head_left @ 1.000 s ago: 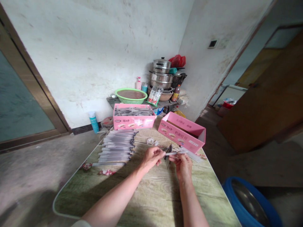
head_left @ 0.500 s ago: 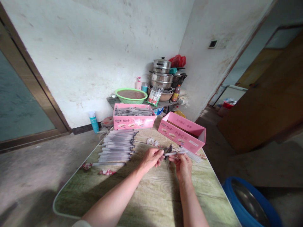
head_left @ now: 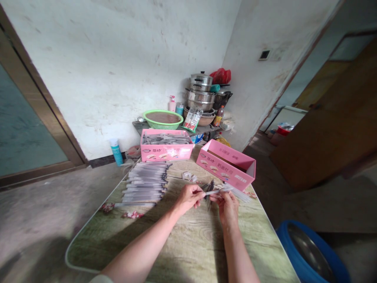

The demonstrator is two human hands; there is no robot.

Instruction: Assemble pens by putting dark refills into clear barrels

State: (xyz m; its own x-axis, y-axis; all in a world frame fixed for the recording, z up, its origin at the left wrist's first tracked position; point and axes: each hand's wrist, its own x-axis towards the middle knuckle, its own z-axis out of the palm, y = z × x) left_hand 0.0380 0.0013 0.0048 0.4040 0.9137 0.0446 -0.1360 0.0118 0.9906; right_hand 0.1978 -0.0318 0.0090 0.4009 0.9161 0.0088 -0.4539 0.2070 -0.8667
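Between my two hands a thin pen [head_left: 213, 192] with a pale, see-through barrel lies nearly level above the table. My left hand [head_left: 189, 197] pinches its left end, and the fingers of my right hand [head_left: 228, 205] are closed around the other end. Just behind the pen is a small heap of dark slim parts [head_left: 210, 186], partly hidden by it. Clear tubes [head_left: 242, 195] lie beyond my right hand, by the front of a pink box [head_left: 225, 168] whose inside looks mostly bare. To the left, many pens [head_left: 145, 182] lie side by side in a stack.
Another pink box [head_left: 166, 152], filled with pens, stands at the table's far edge. Behind it a shelf holds a green basin [head_left: 163, 120] and stacked pots [head_left: 201, 96]. A blue tub [head_left: 312, 251] stands on the floor at right, a spray can [head_left: 116, 152] at left.
My hands stay in almost the same place, both on the pen. The left fingers have shifted very slightly; boxes and pen stack are unchanged.
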